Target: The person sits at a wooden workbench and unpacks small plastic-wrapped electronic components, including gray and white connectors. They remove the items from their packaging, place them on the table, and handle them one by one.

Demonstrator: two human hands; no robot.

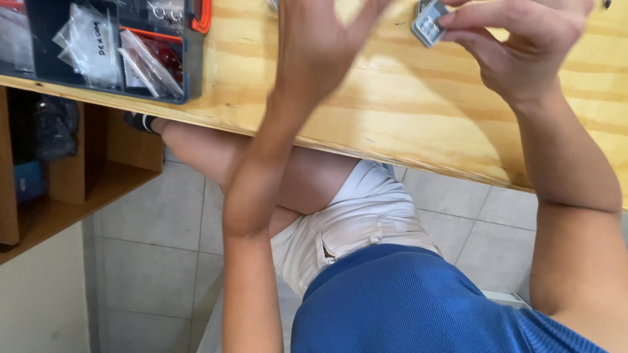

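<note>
So, starting at the far left, a dark organizer case [186, 78] with an orange latch is sitting on the top corner of the wooden table [418, 111], and its compartments are holding little clear plastic bags [88, 42] with small parts inside. Under that end of the table, a wooden shelf [78, 189] is holding some dark stuff that's too shadowed to make out.

Moving toward the middle, the left hand [324, 33] is hovering above the tabletop with the palm spread and the fingers stretched up past the top edge of the view. It's blurry, but it isn't gripping anything, just loose and released. Its forearm is running down through the center of the shot.

Below the table edge, the person's bare knee and white shorts [356, 219] are showing over a pale tiled floor [150, 261], and a blue shirt [405, 307] is filling the bottom of the view.

Over on the right, the right hand [523, 39] is pinching a small grey rectangular part [428, 25] between the thumb and fingertips. The part looks like a little block with a grid of light squares on its face, and it's being held just above the table near the top edge, right beside the left hand's fingers but not touching them as far as I can tell. The right forearm is coming down along the right side.
</note>
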